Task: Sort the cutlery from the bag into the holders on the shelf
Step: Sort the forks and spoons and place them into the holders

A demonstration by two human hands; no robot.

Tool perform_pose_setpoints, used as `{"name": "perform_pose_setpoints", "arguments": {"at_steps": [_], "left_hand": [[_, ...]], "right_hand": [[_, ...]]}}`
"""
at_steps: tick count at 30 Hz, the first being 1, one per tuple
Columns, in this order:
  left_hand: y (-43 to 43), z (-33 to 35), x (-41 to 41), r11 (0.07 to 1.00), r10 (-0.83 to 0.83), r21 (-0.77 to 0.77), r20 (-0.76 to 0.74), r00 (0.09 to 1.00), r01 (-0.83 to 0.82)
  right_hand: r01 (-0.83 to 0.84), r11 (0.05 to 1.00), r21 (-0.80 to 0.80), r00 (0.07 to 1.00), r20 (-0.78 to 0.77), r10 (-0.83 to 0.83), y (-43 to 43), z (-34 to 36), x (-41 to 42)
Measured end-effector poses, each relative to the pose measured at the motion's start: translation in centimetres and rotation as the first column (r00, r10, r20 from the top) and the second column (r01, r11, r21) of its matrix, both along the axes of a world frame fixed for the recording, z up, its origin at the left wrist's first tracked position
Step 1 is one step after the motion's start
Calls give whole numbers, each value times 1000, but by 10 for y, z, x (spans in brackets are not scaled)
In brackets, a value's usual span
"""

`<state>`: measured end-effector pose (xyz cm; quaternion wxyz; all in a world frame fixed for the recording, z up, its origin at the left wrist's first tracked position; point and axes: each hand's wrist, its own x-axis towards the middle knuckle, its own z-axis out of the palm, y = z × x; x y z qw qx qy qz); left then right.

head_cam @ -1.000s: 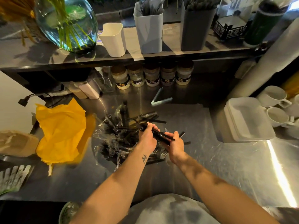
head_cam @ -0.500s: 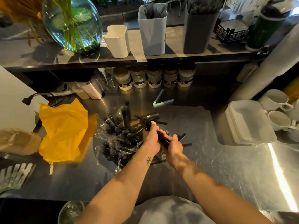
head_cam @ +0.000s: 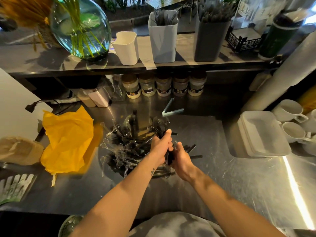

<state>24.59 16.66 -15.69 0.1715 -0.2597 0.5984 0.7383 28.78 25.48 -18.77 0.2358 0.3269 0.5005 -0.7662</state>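
2 hands (head_cam: pixel 160 147) (head_cam: pixel 182 158), 1 bundle (head_cam: pixel 159 125), 3 holders (head_cam: pixel 127 48) (head_cam: pixel 163 41) (head_cam: pixel 211 41)

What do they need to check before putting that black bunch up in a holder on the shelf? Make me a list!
1. Firm hold: left hand grips the black cutlery bundle, right hand holds its lower end: ok.
2. Bundle is all one kind: too dark to see: cannot tell.
3. Room in the light grey holder: a few black pieces inside, space beside them: ok.
4. Room in the dark grey holder: packed to the rim: not ok.
5. White holder upright, nothing sticking out: ok.
6. Sorting finished: a cutlery pile lies on the counter: not ok.
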Motion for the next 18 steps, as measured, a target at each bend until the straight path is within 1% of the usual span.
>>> {"name": "perform_pose_setpoints", "arguments": {"at_steps": [1,2,4,5,6,8,10,14,18], "left_hand": [[-4,2,0,999,-25,22,1,1000,25],[-8,3,1,998,-60,33,3,998,60],[-11,6,5,986,-155,58,13,988,154],[-11,8,7,977,-198,81,30,980,195],[-10,10,10,967,-239,102,58,969,232],[-8,16,13,948,-309,118,106,945,296],[-6,19,14,939,-338,115,123,933,325],[-8,20,13,929,-367,102,148,918,355],[-12,21,12,942,-334,86,183,925,323]], "right_hand": [[-44,998,43,999,-8,45,6,0,-2],[-47,997,64,998,-30,49,12,2,-6],[-26,999,28,994,-105,29,23,11,-19],[-43,999,4,990,-138,43,27,18,-26],[-104,995,9,980,-169,104,31,25,-34],[-267,957,114,924,-251,288,35,38,-43],[-342,915,213,861,-318,397,38,46,-46],[-334,919,209,846,-362,390,41,53,-45],[-320,909,268,851,-340,400,36,47,-49]]}}
